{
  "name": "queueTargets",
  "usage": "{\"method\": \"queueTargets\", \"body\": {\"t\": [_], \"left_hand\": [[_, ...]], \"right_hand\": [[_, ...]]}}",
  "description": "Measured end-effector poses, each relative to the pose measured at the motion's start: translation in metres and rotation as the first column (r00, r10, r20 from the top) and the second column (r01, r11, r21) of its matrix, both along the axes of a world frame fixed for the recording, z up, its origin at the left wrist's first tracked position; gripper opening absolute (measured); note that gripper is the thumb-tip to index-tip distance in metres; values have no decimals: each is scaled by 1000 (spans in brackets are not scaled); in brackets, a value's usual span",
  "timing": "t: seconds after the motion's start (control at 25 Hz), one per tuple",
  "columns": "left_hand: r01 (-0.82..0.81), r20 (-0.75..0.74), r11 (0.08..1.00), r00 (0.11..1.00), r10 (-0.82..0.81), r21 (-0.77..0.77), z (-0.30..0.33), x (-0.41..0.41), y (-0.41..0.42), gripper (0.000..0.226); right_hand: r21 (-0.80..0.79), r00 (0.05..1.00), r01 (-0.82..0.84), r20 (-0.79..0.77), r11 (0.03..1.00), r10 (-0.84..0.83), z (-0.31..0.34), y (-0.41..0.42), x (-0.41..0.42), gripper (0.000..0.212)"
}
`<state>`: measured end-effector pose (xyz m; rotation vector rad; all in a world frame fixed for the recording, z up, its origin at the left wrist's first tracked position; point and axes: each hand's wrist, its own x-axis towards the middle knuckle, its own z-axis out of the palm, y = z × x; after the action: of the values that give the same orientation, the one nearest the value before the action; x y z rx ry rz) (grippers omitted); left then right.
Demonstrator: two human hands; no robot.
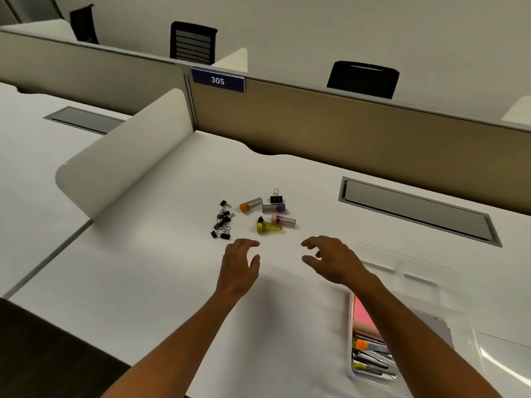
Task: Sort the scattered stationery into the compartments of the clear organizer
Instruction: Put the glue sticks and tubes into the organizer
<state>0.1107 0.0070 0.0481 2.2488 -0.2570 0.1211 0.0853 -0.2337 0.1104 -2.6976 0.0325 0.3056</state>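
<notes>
Scattered stationery lies mid-desk: several small black binder clips in a loose pile, a larger black binder clip, and short capped tubes with an orange cap, a purple cap, a pink cap and a yellow one. My left hand hovers empty just below the clips, fingers relaxed. My right hand hovers empty below the tubes, fingers loosely curled. The clear organizer sits at the lower right, partly behind my right forearm, holding pink paper and several pens.
A white curved divider rises on the left. A tan partition with a "305" sign backs the desk. A grey cable hatch lies at the right. A clear lid or tray lies beyond the organizer.
</notes>
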Motion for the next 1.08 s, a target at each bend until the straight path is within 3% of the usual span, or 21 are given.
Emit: {"method": "queueTargets", "body": {"t": [0.36, 0.52, 0.72, 0.96, 1.08], "left_hand": [[106, -108, 992, 989, -99, 61, -18, 71, 12, 43], [146, -163, 981, 979, -125, 127, -24, 96, -4, 54], [232, -101, 938, 972, -213, 258, -36, 116, -24, 55], [252, -12, 874, 962, -271, 416, -44, 123, -33, 42], [254, 6, 854, 958, -288, 454, -47, 123, -33, 37]], "right_hand": [[-54, 998, -22, -57, 998, 18, -18, 37, 85, 61], [-94, 997, -18, -75, 995, 11, -31, 45, 114, 61], [-163, 991, -53, -132, 985, 32, -49, 44, 135, 64], [-298, 989, -101, -134, 949, 63, -65, 39, 149, 33], [-300, 993, -9, -114, 954, -26, -71, 39, 146, 14]]}}
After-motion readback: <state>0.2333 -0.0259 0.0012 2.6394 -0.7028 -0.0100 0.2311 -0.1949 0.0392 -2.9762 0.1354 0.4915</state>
